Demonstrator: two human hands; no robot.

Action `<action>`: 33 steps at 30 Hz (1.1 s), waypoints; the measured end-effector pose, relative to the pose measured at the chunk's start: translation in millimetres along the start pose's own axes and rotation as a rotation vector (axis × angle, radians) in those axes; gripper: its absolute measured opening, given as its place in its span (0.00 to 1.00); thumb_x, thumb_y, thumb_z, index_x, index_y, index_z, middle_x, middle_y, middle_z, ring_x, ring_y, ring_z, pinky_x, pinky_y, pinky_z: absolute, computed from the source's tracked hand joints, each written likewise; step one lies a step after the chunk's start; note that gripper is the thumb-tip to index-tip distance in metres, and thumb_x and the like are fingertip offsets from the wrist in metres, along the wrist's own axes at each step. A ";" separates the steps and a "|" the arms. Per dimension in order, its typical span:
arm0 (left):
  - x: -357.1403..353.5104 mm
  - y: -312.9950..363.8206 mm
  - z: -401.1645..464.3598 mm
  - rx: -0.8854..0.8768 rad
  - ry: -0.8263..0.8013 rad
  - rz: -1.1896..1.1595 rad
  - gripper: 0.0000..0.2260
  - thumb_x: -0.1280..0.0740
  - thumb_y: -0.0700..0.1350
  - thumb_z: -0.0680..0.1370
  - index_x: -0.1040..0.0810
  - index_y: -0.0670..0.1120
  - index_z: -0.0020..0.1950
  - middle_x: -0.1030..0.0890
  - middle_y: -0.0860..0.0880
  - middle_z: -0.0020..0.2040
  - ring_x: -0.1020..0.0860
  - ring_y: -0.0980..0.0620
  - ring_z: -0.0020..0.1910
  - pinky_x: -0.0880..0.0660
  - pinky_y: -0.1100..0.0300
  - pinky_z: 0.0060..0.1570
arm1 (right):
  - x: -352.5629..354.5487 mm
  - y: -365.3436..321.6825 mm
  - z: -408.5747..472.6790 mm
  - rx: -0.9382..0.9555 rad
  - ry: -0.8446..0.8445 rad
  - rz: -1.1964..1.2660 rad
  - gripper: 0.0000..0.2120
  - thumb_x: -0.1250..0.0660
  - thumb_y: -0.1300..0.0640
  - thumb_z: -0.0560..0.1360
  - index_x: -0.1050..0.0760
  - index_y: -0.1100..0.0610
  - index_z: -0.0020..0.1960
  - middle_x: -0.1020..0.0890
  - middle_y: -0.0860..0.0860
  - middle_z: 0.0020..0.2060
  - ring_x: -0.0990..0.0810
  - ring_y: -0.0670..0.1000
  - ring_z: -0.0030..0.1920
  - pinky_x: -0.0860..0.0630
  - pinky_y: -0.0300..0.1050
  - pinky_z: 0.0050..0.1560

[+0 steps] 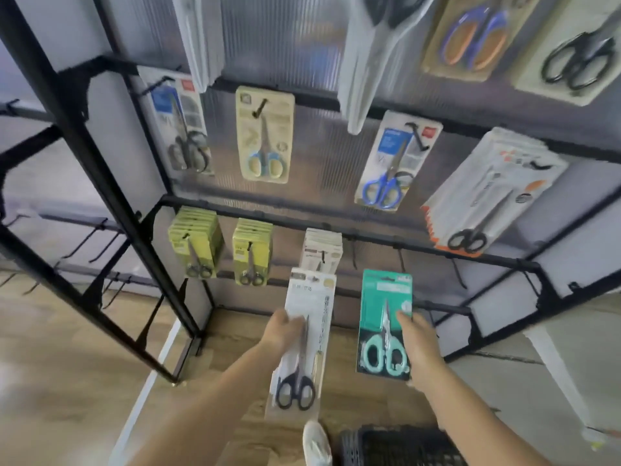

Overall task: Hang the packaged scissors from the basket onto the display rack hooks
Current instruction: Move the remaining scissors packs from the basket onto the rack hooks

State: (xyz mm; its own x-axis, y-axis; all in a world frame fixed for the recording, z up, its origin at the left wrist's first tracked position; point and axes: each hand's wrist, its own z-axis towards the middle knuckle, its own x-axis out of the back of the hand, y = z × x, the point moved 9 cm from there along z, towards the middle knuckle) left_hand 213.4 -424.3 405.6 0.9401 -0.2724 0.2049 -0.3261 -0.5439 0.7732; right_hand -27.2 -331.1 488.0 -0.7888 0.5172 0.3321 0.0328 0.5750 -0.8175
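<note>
My left hand (281, 331) grips a white-carded pack of black-handled scissors (302, 344), its top edge raised just below a matching white stack (322, 250) on the lowest rail. My right hand (418, 344) holds a green-carded pack of mint-handled scissors (384, 324) upright beside it, below bare hooks (401, 260) on that same rail. The black basket (396, 445) sits on the floor at the bottom edge, only its rim showing. The black display rack (255, 203) fills the view with several hung scissor packs.
Two yellow-green stacks (196, 247) hang at the left of the lowest rail. Higher rows hold blue, black and orange scissor packs (386, 169). A second rack with bare hooks (97, 237) stands at left. A white shoe (316, 442) rests on the wooden floor.
</note>
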 end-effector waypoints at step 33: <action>-40.5 26.0 119.6 -0.043 0.047 0.150 0.09 0.44 0.46 0.82 0.40 0.43 0.47 0.32 0.47 0.45 0.31 0.50 0.47 0.35 0.59 0.46 | -32.1 -43.7 122.1 0.022 -0.131 -0.100 0.09 0.42 0.50 0.81 0.28 0.55 0.49 0.18 0.49 0.41 0.18 0.48 0.40 0.26 0.41 0.34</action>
State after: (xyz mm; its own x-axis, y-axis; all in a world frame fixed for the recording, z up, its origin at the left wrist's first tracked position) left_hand 155.1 -522.3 345.6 0.8852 -0.3096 0.3473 -0.4595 -0.4649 0.7568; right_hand -78.3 -450.2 455.5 -0.8607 0.3700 0.3497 -0.0626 0.6048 -0.7939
